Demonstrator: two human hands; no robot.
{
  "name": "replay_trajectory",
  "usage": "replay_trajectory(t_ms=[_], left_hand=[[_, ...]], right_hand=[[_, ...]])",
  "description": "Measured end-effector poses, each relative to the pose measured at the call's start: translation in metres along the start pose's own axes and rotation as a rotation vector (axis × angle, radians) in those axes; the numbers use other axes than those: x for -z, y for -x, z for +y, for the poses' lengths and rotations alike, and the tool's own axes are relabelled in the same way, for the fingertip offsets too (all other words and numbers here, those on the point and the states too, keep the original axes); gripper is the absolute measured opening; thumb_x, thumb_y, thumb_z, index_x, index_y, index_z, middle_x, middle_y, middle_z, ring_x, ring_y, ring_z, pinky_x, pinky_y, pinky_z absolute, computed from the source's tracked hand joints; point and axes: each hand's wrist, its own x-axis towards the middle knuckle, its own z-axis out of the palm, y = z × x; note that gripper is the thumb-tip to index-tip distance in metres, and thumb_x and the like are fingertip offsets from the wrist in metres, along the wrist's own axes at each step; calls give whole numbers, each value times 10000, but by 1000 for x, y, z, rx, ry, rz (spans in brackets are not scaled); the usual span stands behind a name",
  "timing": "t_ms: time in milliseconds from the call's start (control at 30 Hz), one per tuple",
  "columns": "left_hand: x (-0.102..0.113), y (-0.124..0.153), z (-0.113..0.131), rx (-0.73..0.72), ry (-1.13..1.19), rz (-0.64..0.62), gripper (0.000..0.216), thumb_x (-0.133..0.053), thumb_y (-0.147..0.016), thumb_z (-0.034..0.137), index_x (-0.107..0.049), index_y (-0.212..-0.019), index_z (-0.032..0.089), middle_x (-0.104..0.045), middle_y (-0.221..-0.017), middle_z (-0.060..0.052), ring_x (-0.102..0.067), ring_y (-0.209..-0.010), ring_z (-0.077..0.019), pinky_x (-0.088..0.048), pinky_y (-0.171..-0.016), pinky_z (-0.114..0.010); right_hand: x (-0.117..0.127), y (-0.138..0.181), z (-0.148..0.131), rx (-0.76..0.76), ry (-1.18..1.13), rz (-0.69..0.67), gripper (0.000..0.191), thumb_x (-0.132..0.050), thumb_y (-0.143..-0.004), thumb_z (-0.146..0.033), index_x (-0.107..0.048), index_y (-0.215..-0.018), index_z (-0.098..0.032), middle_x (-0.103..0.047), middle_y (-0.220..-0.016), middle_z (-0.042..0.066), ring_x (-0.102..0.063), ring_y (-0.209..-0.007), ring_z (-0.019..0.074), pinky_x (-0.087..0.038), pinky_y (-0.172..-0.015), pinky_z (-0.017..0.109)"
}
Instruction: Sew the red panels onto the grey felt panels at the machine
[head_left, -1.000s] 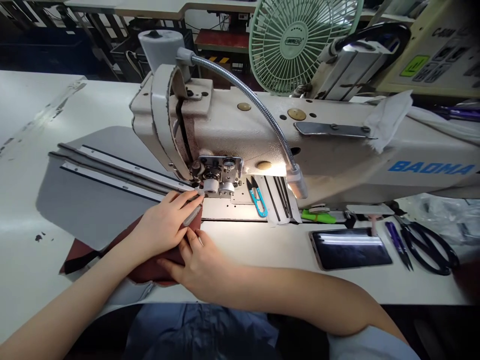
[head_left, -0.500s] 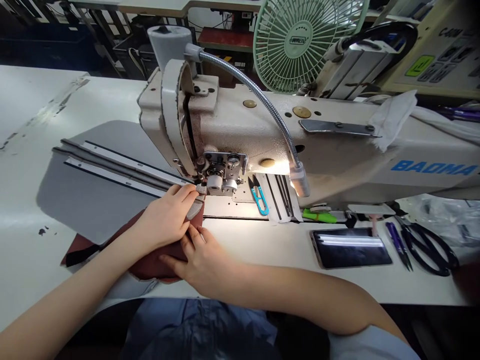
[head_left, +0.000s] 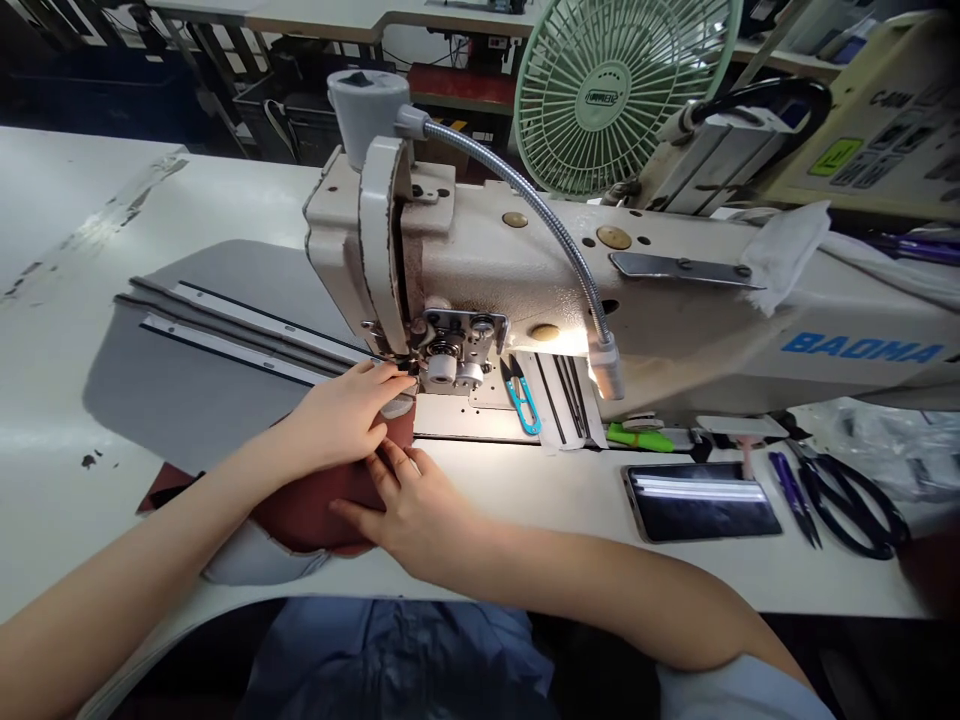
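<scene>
My left hand (head_left: 346,416) lies palm down on a sewn piece, its outstretched fingertips beside the needle area of the sewing machine (head_left: 442,355). That piece has a grey panel (head_left: 202,395) with white-and-black strips (head_left: 232,350) on the left and reddish-brown fabric (head_left: 319,515) in front. A small grey tab of it (head_left: 397,406) shows by the left fingers. My right hand (head_left: 424,515) rests flat with spread fingers on the reddish-brown fabric's right edge, close to my left thumb. The fingers and machine head hide the needle point.
Right of the needle lie blue thread snips (head_left: 521,398) and dark strips on white paper (head_left: 562,400). Farther right are a green-handled tool (head_left: 641,437), phone (head_left: 701,503), purple tool (head_left: 795,495) and black scissors (head_left: 855,505). A green fan (head_left: 600,95) stands behind the machine.
The view has shifted slightly, so the machine appears farther right. Both hands remain on the fabric. More of the pale grey edge shows below the reddish-brown fabric, and less of the grey tab shows.
</scene>
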Motion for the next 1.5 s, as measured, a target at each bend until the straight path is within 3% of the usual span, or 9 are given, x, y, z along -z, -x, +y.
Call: replay_trajectory(t_ms=[233,400,667,767,933,1133,1300,1500], left_hand=[[-1,-8,1,6,12,74,471,-510,-747,142,-626,-1199,199,-643,-1097,-91,-560,-1067,-286,-511,-869,-397],[-20,5,7,37,28,217,519,-512,-800,190,-587,-1313,171,-643,-1245,-86,-512,-1136,-298,-509,-908,-407],[-32,18,7,-15,31,305,439,-497,-864,195,-631,-1282,203,-624,-1317,-68,-535,-1099,-273,-491,-973,-418],[-27,14,10,-3,1,286,405,-505,-849,178,-648,-1227,191,-638,-1267,-82,-529,-1100,-283,-502,-945,-423],[-15,6,16,69,-62,170,329,-518,-800,160,-641,-1105,150,-644,-1098,-119,-527,-1069,-311,-540,-763,-402],[-19,15,15,-12,-65,182,367,-475,-885,182,-613,-1224,209,-592,-1281,-63,-505,-1135,-262,-548,-734,-324],[-19,7,10,-22,-35,150,402,-484,-852,140,-619,-1222,221,-629,-1204,-79,-498,-1154,-262,-541,-755,-331],[-13,-14,1,-1,-34,168,210,-478,-831,140,-652,-923,213,-633,-944,-83,-549,-1003,-280,-509,-739,-378]], right_hand=[[-5,-3,12,14,1,49,466,-422,-995,-307,-461,-1459,-307,-540,-1361,247,-552,-1178,358,-390,-859,453],[-7,-2,16,10,-53,98,460,-463,-969,-267,-486,-1428,-285,-648,-1158,178,-575,-1079,317,-412,-847,436],[-9,-2,15,7,-47,117,406,-482,-965,-266,-520,-1369,-251,-634,-1173,197,-555,-1092,318,-408,-886,480],[-11,-1,15,3,-45,131,428,-494,-962,-274,-507,-1389,-252,-635,-1184,192,-556,-1109,325,-391,-919,497],[-8,0,16,9,-66,97,443,-487,-969,-288,-500,-1412,-284,-612,-1245,187,-536,-1164,338,-380,-935,500],[-9,0,15,10,-42,127,416,-469,-973,-272,-510,-1387,-256,-622,-1200,189,-554,-1119,322,-406,-895,479],[-11,-2,19,-5,-59,134,453,-480,-962,-253,-485,-1415,-269,-610,-1204,193,-543,-1102,316,-430,-830,433],[-11,-8,33,-18,-74,108,474,-485,-973,-253,-471,-1443,-314,-567,-1299,193,-473,-1216,334,-414,-867,460]])
